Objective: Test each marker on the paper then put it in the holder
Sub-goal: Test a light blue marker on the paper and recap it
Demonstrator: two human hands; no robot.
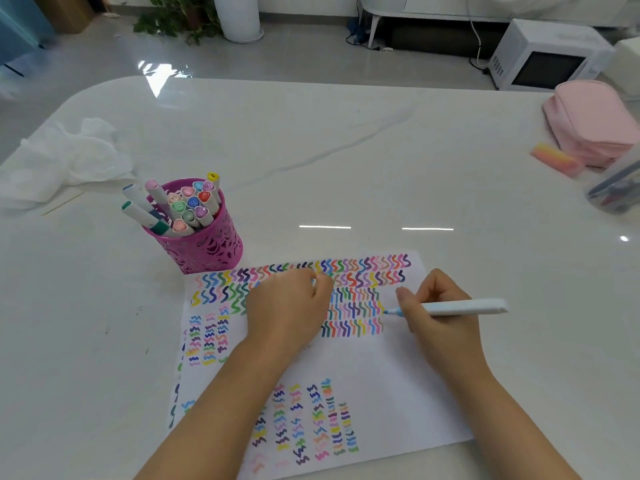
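Head view: my right hand (440,320) pinched the marker (464,306), likely light and stiff, near its tip; my left hand (287,306) curled on the paper (398,393), contents unclear.

The holder (207,251) is filigree magenta, the paper (398,375) white with many-coloured squiggles, the marker (464,307) pale blue.

White table (346,150): paper (398,375), holder (204,251), perhaps tissues (69,154).
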